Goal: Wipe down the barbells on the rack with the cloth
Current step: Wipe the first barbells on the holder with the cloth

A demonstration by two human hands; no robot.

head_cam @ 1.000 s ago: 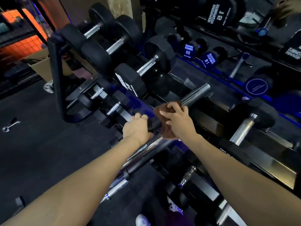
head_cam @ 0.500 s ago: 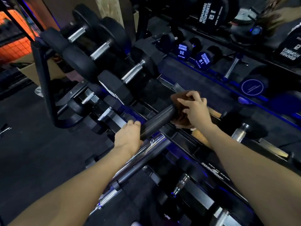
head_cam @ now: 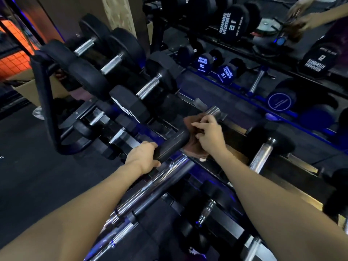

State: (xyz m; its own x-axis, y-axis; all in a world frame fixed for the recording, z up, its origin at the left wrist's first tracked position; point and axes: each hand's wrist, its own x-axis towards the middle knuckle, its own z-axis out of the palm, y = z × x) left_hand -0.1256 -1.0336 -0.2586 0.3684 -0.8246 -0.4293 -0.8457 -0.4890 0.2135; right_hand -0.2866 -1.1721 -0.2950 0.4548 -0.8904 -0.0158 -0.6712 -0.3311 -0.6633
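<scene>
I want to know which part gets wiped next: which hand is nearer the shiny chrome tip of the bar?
Right. The right hand grips the brown cloth just below the chrome tip; the left hand grips the bar's black sleeve farther down.

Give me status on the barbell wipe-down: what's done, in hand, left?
Done: nothing can be confirmed; no bar looks visibly cleaner than another.
In hand: the left hand grips the black sleeve of one barbell, and the right hand holds the brown cloth wrapped on that bar near its chrome end.
Left: the chrome bars lying below the left hand have no cloth on them right now.
</scene>
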